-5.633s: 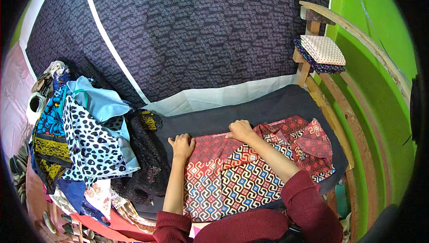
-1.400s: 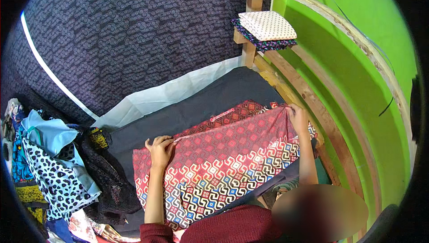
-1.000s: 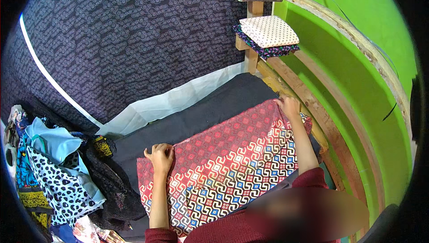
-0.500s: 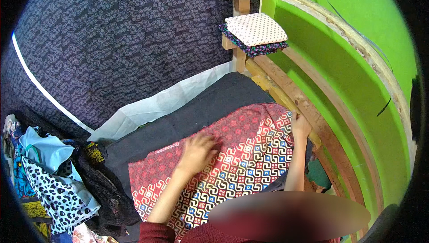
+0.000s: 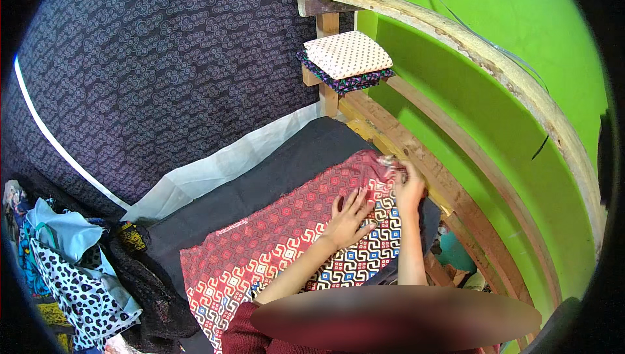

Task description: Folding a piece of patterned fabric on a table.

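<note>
A red patterned cloth (image 5: 260,240), with cream, blue and black figures along its near side, lies spread over a dark cloth (image 5: 257,181). My left hand (image 5: 349,222) rests on it, fingers spread and flat, a little right of its middle. At the cloth's right end my right hand (image 5: 408,189) has its fingers bent around the edge, where the fabric is bunched and slightly blurred. A smeared oval covers part of the near edge and what lies under it.
Wooden rails (image 5: 482,230) curve along the right side, before a green wall (image 5: 436,119). Folded fabrics, a white dotted one (image 5: 348,54) on top, sit on the rail's far corner. At the left lies a heap of cloths, including a black-spotted one (image 5: 81,289). A dark patterned curtain (image 5: 182,74) hangs behind.
My left hand has slid rightward over the cloth, closer to my right hand. The cloth's right end is now gathered and drawn inward under my right hand. The view has shifted slightly.
</note>
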The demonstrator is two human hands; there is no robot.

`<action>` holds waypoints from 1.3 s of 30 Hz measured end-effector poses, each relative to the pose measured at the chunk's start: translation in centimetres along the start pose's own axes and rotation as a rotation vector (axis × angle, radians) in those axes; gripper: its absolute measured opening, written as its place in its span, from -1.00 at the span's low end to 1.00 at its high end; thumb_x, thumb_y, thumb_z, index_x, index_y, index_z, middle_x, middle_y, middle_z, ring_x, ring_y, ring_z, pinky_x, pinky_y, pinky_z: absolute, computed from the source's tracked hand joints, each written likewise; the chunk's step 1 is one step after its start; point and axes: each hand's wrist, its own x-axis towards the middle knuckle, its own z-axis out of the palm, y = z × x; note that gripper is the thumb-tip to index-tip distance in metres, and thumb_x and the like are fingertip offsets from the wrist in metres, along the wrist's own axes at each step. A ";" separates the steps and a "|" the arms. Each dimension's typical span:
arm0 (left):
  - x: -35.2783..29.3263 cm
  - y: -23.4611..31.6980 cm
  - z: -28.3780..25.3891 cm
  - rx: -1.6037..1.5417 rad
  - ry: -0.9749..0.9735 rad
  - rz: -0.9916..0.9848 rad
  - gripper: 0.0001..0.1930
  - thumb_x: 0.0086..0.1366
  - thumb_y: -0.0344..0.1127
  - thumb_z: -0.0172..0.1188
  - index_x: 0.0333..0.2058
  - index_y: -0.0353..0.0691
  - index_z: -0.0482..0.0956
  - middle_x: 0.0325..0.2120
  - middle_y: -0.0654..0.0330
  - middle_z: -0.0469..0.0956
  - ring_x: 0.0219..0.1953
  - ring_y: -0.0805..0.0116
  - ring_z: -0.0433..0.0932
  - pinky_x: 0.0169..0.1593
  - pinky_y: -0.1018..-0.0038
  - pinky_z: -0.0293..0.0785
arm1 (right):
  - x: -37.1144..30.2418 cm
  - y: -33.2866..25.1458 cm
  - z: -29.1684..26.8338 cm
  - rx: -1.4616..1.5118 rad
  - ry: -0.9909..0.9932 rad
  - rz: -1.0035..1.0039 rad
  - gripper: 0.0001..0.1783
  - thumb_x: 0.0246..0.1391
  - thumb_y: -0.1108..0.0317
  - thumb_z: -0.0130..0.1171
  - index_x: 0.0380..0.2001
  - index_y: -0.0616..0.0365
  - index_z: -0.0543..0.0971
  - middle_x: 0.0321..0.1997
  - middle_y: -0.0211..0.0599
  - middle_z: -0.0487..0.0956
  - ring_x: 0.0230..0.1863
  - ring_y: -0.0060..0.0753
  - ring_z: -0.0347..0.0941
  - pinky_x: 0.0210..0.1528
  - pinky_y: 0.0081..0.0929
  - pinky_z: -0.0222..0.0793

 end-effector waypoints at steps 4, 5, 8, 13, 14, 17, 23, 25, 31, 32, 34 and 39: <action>-0.6 -1.6 -0.8 -0.628 0.680 -0.132 -0.51 0.34 0.05 -0.14 -0.02 -0.27 0.37 -0.02 0.04 0.41 0.07 0.11 0.35 0.17 0.21 0.17 | -3.1 -5.9 2.2 0.235 -0.216 -0.379 -0.72 -0.08 0.44 0.14 -0.21 0.15 0.56 -0.17 -0.18 0.56 -0.09 -0.17 0.48 0.03 -0.24 0.32; -0.2 -1.1 -1.4 -1.373 0.813 -0.607 -0.45 0.35 0.13 -0.21 -0.03 -0.27 0.38 -0.06 0.06 0.43 0.02 0.24 0.39 0.11 0.32 0.25 | -4.8 -7.3 2.3 0.171 -0.321 -0.416 -0.71 -0.07 0.42 0.16 -0.20 0.13 0.57 -0.12 -0.20 0.56 -0.05 -0.20 0.47 0.08 -0.26 0.30; -3.4 -3.6 -6.9 -1.769 0.977 -0.883 -0.19 0.26 0.37 -0.35 0.13 -0.29 0.26 0.11 0.07 0.34 0.12 0.24 0.31 0.21 0.32 0.15 | -8.2 -10.6 -0.2 0.342 -0.814 -0.523 -0.63 -0.03 0.28 0.21 -0.09 0.08 0.56 0.09 -0.18 0.47 0.09 -0.22 0.41 0.19 -0.28 0.24; -8.4 -4.7 -10.4 -1.182 0.735 -1.115 -0.39 0.25 0.04 0.07 0.18 -0.18 0.26 0.16 0.00 0.27 0.27 0.19 0.13 0.28 0.29 0.03 | -7.7 -8.1 -2.9 0.427 -0.928 -0.146 -0.72 -0.01 0.34 0.25 -0.17 0.10 0.61 -0.22 -0.26 0.64 -0.19 -0.36 0.58 -0.15 -0.47 0.46; -9.9 -5.5 -10.4 -0.873 0.573 -0.923 -0.44 0.21 -0.03 0.13 0.12 -0.19 0.34 0.13 -0.01 0.31 0.25 0.16 0.17 0.26 0.28 0.06 | -7.2 -7.8 -2.6 0.370 -0.689 -0.084 -0.78 0.00 0.37 0.23 -0.22 0.12 0.62 -0.36 -0.26 0.64 -0.41 -0.41 0.58 -0.35 -0.53 0.45; -9.7 -4.3 -10.3 -0.343 0.289 -0.631 -0.51 0.06 -0.11 0.28 -0.05 -0.20 0.52 0.07 0.02 0.39 0.19 0.06 0.24 0.21 0.17 0.13 | -6.1 -5.1 -2.1 0.029 -0.535 -0.059 -0.66 -0.03 0.34 0.23 -0.11 0.07 0.57 -0.51 -0.25 0.61 -0.53 -0.39 0.54 -0.48 -0.49 0.39; -7.3 -0.1 -8.4 -0.076 -0.064 -0.363 -0.17 -0.08 0.22 0.30 0.15 -0.07 0.35 0.13 0.14 0.35 0.23 0.09 0.21 0.22 -0.17 -0.21 | -7.0 -4.9 -1.1 -0.174 -0.848 -0.124 -0.48 -0.06 0.24 0.22 0.06 -0.13 0.46 -0.40 -0.24 0.62 -0.36 -0.15 0.55 -0.27 -0.25 0.42; -7.0 0.3 -6.7 -0.043 -0.131 -0.344 -0.17 -0.07 0.16 0.31 0.16 -0.10 0.32 0.15 0.12 0.33 0.24 0.08 0.19 0.23 -0.18 -0.24 | -6.9 -5.8 -1.1 -0.170 -0.839 -0.049 -0.55 -0.06 0.25 0.21 -0.02 -0.08 0.52 -0.37 -0.22 0.63 -0.32 -0.16 0.55 -0.24 -0.25 0.42; -8.0 -0.7 -5.9 -0.525 0.517 -0.536 -0.34 0.08 -0.21 0.19 0.18 -0.23 0.25 0.14 0.07 0.33 0.19 0.18 0.28 0.22 -0.13 0.02 | -8.2 -9.2 -0.6 0.154 -0.512 -0.226 -0.72 -0.05 0.35 0.14 -0.20 -0.02 0.61 -0.21 -0.23 0.61 -0.18 -0.23 0.51 -0.11 -0.29 0.41; -10.6 -4.8 -5.7 -0.902 0.718 -0.626 -0.37 0.17 -0.05 0.11 0.18 -0.18 0.24 0.12 0.10 0.34 0.13 0.26 0.33 0.16 0.06 0.22 | -8.9 -11.0 -0.2 0.272 -0.601 -0.411 -0.72 -0.09 0.43 0.15 -0.23 0.02 0.62 -0.16 -0.24 0.60 -0.23 -0.21 0.50 -0.12 -0.31 0.40; -9.9 -2.1 -12.5 -1.252 0.647 -0.945 -0.31 0.27 0.27 -0.20 0.19 -0.11 0.24 0.10 0.15 0.36 0.03 0.29 0.39 0.12 0.19 0.26 | -10.2 -10.6 -0.3 0.460 -0.869 -0.640 -0.70 -0.16 0.52 0.14 -0.27 0.07 0.64 -0.05 -0.29 0.56 -0.28 -0.18 0.50 -0.13 -0.34 0.40; -16.1 -1.1 -16.3 -0.858 0.106 -0.753 -0.33 0.27 0.21 -0.07 0.10 -0.28 0.35 -0.02 0.09 0.47 -0.04 0.28 0.46 0.05 0.30 0.35 | -10.1 -7.9 -0.6 0.754 -1.313 -0.440 -0.71 -0.14 0.57 0.03 -0.32 0.14 0.63 -0.10 -0.29 0.61 -0.18 -0.30 0.55 -0.14 -0.43 0.43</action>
